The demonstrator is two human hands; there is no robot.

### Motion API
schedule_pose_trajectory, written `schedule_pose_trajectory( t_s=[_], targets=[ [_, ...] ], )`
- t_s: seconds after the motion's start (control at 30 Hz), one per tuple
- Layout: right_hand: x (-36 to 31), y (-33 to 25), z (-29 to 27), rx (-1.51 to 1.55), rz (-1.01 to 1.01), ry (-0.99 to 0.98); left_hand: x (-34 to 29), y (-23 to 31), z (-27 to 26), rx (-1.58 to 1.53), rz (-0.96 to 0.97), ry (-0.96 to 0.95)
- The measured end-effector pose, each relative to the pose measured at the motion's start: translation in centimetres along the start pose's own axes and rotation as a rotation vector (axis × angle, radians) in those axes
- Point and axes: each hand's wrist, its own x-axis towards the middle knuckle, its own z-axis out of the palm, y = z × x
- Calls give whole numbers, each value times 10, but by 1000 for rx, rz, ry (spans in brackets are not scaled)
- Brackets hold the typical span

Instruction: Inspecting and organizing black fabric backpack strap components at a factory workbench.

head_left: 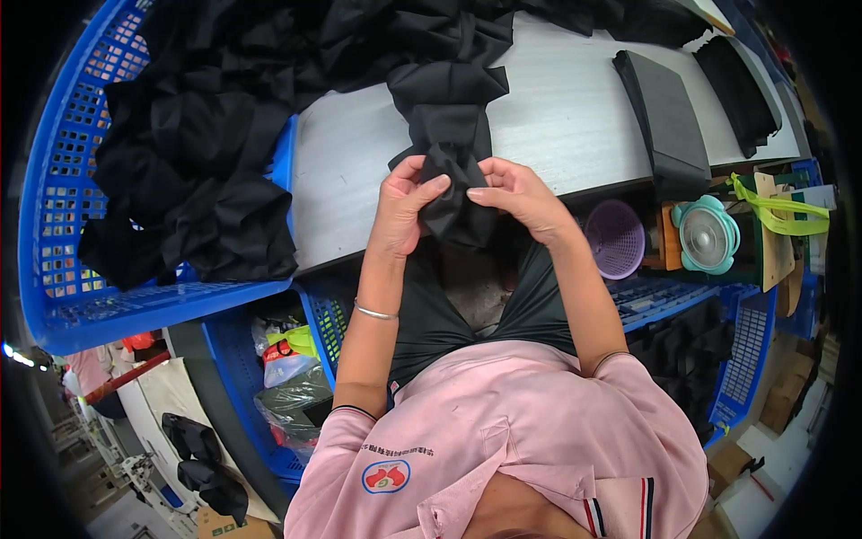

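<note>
A piece of black fabric [453, 193] hangs bunched between my two hands at the near edge of the white table [566, 108]. My left hand [404, 198] pinches its left side between thumb and fingers. On the other side, my right hand [521, 198] grips the cloth the same way, thumb on top. Beyond my fingers the fabric runs up over the table in folds toward a large heap of black cloth [386, 36] at the back. Whether it joins that heap I cannot tell.
At the left, a blue plastic basket [162, 310] overflows with black cloth. Folded black panels [664, 117] lie at the table's right. Below them are a purple basket [615, 238] and a small turquoise fan [708, 234]. Another blue basket [743, 350] with dark cloth stands beside my right arm.
</note>
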Motion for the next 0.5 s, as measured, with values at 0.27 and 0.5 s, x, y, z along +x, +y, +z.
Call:
schedule_pose_trajectory(
  t_s=[0.27, 0.5],
  targets=[
    [7, 24, -8, -612, -482, 740, 1, 1, -2, 767, 568, 474],
    [-27, 27, -13, -67, -212, 478, -33, -8, 7, 392, 192, 283]
  ],
)
